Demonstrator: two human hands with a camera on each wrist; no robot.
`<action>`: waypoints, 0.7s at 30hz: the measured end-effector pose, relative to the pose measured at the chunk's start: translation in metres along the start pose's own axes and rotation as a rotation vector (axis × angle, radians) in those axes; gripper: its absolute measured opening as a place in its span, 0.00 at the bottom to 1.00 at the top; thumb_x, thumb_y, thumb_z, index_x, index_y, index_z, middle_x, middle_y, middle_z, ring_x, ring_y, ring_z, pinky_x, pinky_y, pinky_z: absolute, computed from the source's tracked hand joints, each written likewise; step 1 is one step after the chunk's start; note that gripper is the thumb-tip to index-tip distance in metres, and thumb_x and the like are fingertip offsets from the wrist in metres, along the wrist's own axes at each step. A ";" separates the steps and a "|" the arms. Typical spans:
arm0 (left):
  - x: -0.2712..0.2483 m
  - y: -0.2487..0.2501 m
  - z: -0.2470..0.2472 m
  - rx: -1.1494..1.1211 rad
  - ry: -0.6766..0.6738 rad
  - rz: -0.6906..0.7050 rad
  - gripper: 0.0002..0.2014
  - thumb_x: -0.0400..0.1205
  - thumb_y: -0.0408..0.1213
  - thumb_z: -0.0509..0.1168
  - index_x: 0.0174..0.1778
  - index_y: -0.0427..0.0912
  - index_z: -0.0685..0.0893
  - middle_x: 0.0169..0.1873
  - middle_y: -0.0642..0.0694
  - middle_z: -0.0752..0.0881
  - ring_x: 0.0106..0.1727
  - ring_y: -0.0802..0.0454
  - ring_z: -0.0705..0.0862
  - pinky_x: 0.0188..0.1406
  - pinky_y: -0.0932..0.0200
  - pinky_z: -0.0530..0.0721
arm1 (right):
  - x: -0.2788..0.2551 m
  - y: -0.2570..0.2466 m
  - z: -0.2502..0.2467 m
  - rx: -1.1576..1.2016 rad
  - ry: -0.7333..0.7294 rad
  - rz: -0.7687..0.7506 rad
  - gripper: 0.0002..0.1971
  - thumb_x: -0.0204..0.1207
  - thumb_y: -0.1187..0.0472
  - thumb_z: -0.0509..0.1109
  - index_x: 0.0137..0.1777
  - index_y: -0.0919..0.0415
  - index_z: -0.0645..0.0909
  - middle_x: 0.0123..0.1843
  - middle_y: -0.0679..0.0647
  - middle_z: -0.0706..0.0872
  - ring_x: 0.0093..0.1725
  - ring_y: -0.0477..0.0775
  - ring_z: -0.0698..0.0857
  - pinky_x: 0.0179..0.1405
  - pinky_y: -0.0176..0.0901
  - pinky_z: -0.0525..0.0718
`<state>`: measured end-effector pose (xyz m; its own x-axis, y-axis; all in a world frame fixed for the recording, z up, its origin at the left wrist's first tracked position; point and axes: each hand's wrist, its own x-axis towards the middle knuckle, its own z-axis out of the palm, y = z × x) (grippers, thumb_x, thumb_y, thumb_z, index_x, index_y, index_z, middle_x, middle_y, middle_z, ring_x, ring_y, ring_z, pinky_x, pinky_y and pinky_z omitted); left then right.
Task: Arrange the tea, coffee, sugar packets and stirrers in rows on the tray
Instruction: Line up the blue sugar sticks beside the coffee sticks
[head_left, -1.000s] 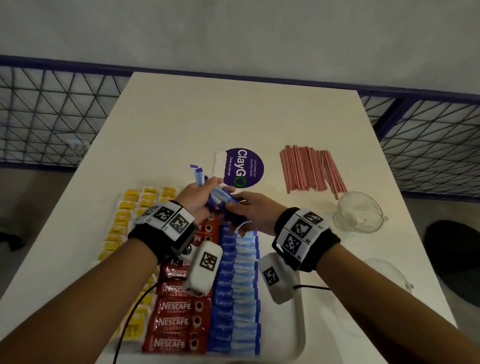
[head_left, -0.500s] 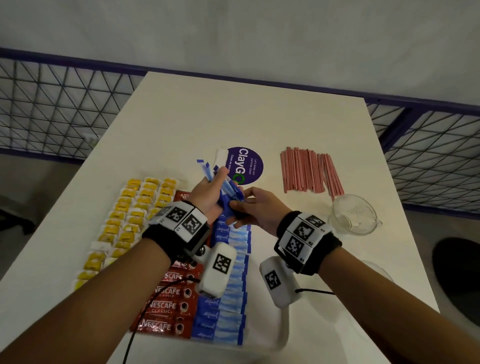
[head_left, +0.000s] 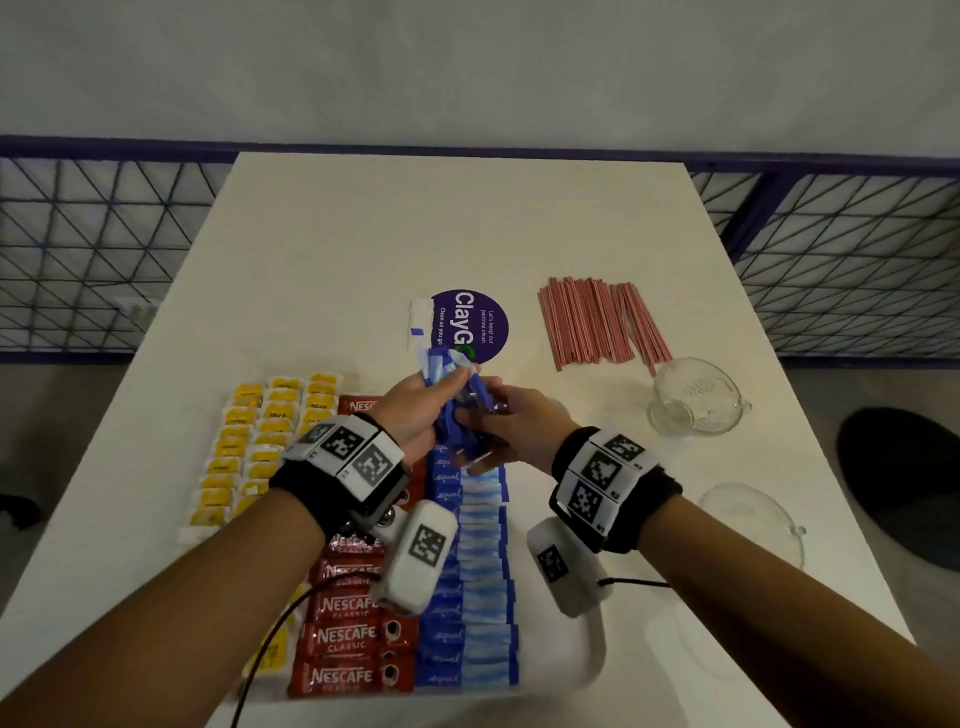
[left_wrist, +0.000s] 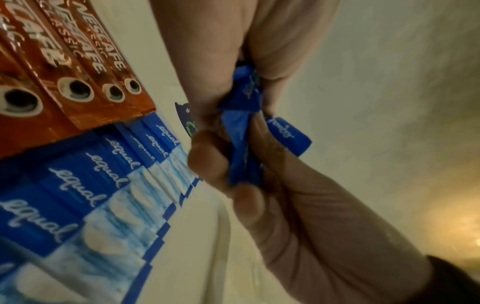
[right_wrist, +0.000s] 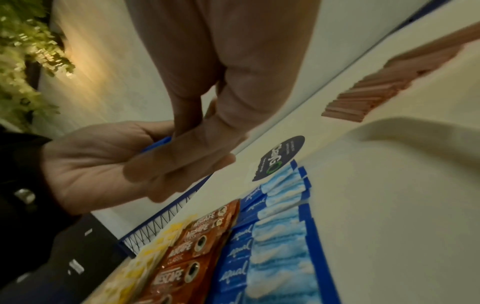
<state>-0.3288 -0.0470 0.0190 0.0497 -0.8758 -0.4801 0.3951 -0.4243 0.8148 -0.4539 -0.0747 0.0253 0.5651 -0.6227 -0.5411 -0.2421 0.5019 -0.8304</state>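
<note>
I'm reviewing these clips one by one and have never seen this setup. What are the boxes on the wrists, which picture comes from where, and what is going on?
No machine here: a person works with bare hands. The patterned wristbands carry small cameras. The wide picture comes from a head camera; the two close-ups look along each wrist. On the white table a tray holds rows of yellow tea packets, red Nescafe sachets and blue Equal sugar packets. Pink stirrers, a purple sticker and clear cups lie beyond. The left hand grips a bunch of blue packets; the right hand pinches it too.
</note>
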 end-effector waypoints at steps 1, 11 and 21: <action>-0.001 0.000 -0.002 0.017 0.021 -0.007 0.09 0.86 0.33 0.54 0.49 0.37 0.80 0.35 0.44 0.88 0.36 0.50 0.87 0.32 0.61 0.88 | -0.001 -0.001 0.002 -0.075 -0.005 0.008 0.09 0.79 0.67 0.65 0.58 0.64 0.73 0.40 0.62 0.85 0.24 0.50 0.87 0.29 0.42 0.89; 0.001 0.001 -0.022 0.702 0.026 0.062 0.16 0.85 0.47 0.57 0.65 0.45 0.76 0.54 0.42 0.84 0.55 0.44 0.84 0.59 0.48 0.82 | -0.007 -0.007 0.006 -0.435 0.269 -0.027 0.16 0.68 0.45 0.75 0.42 0.54 0.75 0.37 0.59 0.86 0.32 0.60 0.84 0.31 0.53 0.87; -0.012 0.020 -0.035 0.635 -0.139 -0.040 0.12 0.85 0.43 0.56 0.55 0.44 0.82 0.26 0.43 0.82 0.23 0.57 0.81 0.27 0.68 0.78 | -0.011 -0.005 0.009 0.032 0.270 -0.017 0.08 0.72 0.74 0.71 0.34 0.67 0.76 0.23 0.57 0.80 0.22 0.50 0.83 0.27 0.38 0.86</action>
<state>-0.2896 -0.0369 0.0292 -0.0894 -0.8601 -0.5022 -0.2268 -0.4734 0.8512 -0.4524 -0.0647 0.0364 0.3370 -0.7667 -0.5465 -0.2073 0.5058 -0.8374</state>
